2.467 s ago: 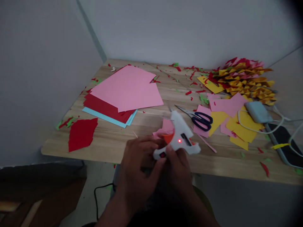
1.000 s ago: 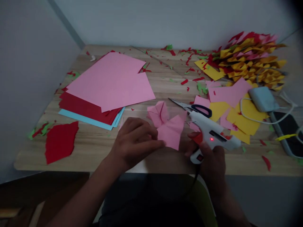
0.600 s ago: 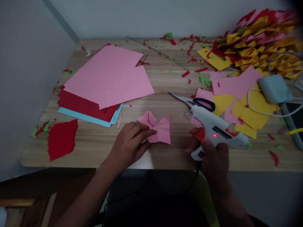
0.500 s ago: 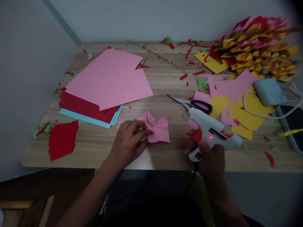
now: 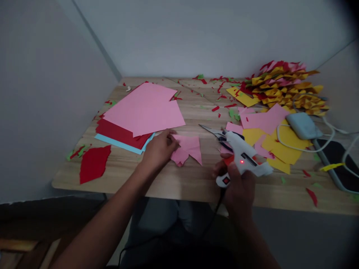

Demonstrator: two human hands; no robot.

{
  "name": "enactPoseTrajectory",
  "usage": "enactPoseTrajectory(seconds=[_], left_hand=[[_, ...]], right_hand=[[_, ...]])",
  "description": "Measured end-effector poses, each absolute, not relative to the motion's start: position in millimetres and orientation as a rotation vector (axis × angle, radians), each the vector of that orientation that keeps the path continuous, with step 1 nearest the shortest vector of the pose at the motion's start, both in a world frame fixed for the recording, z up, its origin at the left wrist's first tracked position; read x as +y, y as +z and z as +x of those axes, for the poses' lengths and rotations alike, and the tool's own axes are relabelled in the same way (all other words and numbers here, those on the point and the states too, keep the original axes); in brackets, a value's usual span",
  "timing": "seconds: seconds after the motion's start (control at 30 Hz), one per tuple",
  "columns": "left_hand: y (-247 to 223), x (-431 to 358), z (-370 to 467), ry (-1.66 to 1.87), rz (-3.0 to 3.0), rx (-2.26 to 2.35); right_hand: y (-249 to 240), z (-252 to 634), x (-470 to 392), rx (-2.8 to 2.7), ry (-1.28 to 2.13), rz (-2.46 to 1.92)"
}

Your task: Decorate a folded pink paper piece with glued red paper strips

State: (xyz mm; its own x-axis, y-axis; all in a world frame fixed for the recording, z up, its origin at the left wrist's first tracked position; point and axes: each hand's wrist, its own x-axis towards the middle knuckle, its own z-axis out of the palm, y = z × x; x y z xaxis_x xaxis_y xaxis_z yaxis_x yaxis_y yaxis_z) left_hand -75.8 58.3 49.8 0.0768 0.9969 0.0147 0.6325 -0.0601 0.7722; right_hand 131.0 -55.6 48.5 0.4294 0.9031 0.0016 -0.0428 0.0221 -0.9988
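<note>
Pink paper cutout (image 5: 188, 146) at the left hand's (image 5: 159, 147) fingertips, glue gun (image 5: 242, 151) in the right hand (image 5: 239, 188)

Pink paper cutout, creased and notched along its near edge, lies on the wood-grain tabletop (image 5: 193, 184) between the two hands, just right of the left hand. That hand's fingers are curled narrowly at its far left corner; whether they pinch the paper or only press on it, I cannot tell. The right hand is wrapped around the handle of the white glue gun, fingers at its orange trigger (image 5: 229, 160), nozzle tilted away from the person. A small red light glows on its side, and a black cord (image 5: 221, 198) hangs below the grip.

Just beyond the nozzle lie open scissors (image 5: 211, 130), partly hidden by it. Past the left hand sits a stack of pink, red and light blue paper sheets (image 5: 146, 112), with a red paper piece (image 5: 94, 164) well to that hand's left. Right of and beyond the right hand spread pink and yellow paper pieces (image 5: 283, 145), a pale block (image 5: 302, 126) with white cable, and a phone (image 5: 338, 160). Farthest off is a ruffled, mostly yellow paper bundle (image 5: 288, 89).
</note>
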Motion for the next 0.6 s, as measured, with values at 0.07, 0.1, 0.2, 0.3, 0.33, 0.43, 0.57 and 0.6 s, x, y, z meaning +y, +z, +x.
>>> enactPoseTrajectory(seconds=[0.07, 0.1, 0.2, 0.3, 0.33, 0.43, 0.57, 0.6], left_hand=[[61, 49, -91, 0.846, 1.877, 1.743], [72, 40, -101, 0.896, 1.876, 1.756], [109, 2, -136, 0.854, 1.678, 1.606], [130, -30, -174, 1.124, 1.409, 1.557], [130, -36, -186, 1.233, 1.35, 1.59], [118, -42, -217, 1.227, 1.25, 1.697], [89, -39, -241, 1.074, 1.292, 1.877], [82, -38, -244, 1.065, 1.342, 1.956]], right_hand=[[61, 114, -53, -0.844, 0.929, -1.235], [69, 102, -50, -0.876, 0.961, -1.182], [95, 48, -31, -1.078, 1.137, -0.998], [105, -23, -6, -1.302, 1.309, -0.859], [102, -46, 0, -1.326, 1.325, -0.84], [82, -105, 10, -1.433, 1.371, -0.874], [56, -132, 4, -1.744, 1.3, -1.015], [54, -130, 0, -1.855, 1.24, -1.027]])
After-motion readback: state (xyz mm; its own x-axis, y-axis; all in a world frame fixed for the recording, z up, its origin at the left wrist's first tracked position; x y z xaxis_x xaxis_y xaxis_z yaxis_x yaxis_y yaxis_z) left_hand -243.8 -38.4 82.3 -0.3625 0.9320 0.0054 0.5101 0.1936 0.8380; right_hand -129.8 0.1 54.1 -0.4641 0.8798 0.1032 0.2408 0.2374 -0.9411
